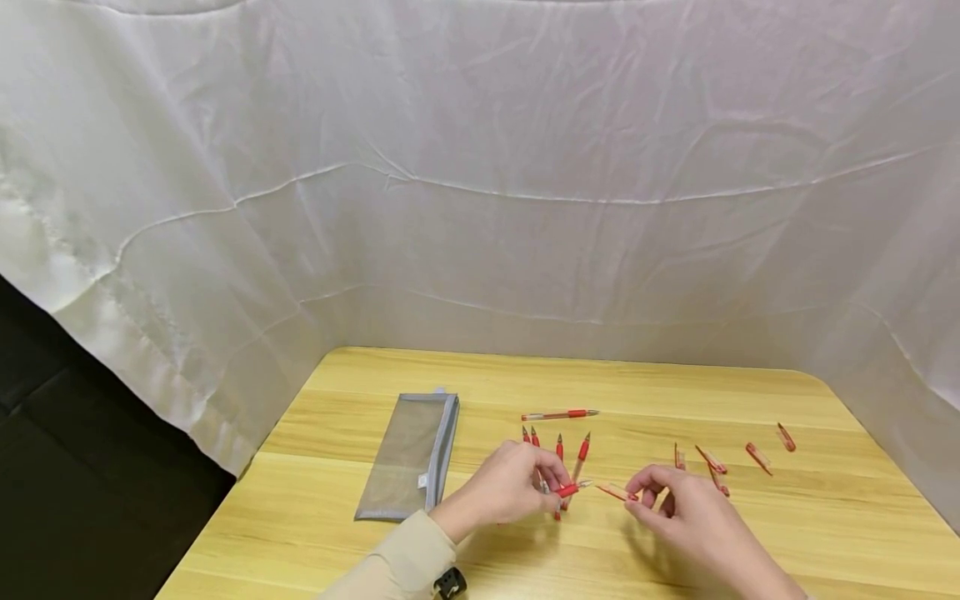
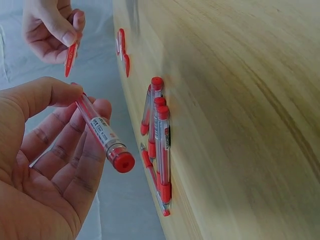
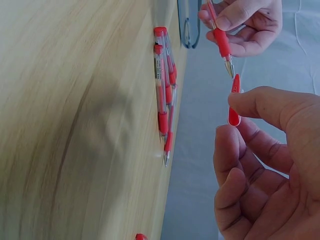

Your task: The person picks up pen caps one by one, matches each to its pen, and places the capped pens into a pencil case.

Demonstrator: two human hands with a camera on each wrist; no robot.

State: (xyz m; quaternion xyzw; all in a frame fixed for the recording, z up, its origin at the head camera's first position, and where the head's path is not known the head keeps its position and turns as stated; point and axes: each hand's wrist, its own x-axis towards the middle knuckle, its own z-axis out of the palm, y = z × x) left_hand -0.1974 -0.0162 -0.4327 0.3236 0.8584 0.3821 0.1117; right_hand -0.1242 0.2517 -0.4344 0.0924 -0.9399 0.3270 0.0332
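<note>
My left hand [image 1: 516,483] pinches a red gel pen [image 2: 100,127] between thumb and fingers, its bare metal tip pointing right. A red pen cap [image 3: 234,102] is pinched in my right hand [image 1: 686,508], its clip showing in the right wrist view. Pen tip and cap face each other, very close together; whether they touch I cannot tell. Beneath and beyond my left hand lie several uncapped red pens [image 1: 583,450], tips away from me. One more pen [image 1: 558,414] lies crosswise behind them.
Several loose red caps [image 1: 759,458] are scattered on the right of the wooden table [image 1: 825,533]. A grey mesh zip pouch [image 1: 405,454] lies flat on the left. White cloth [image 1: 570,250] hangs around the back and sides.
</note>
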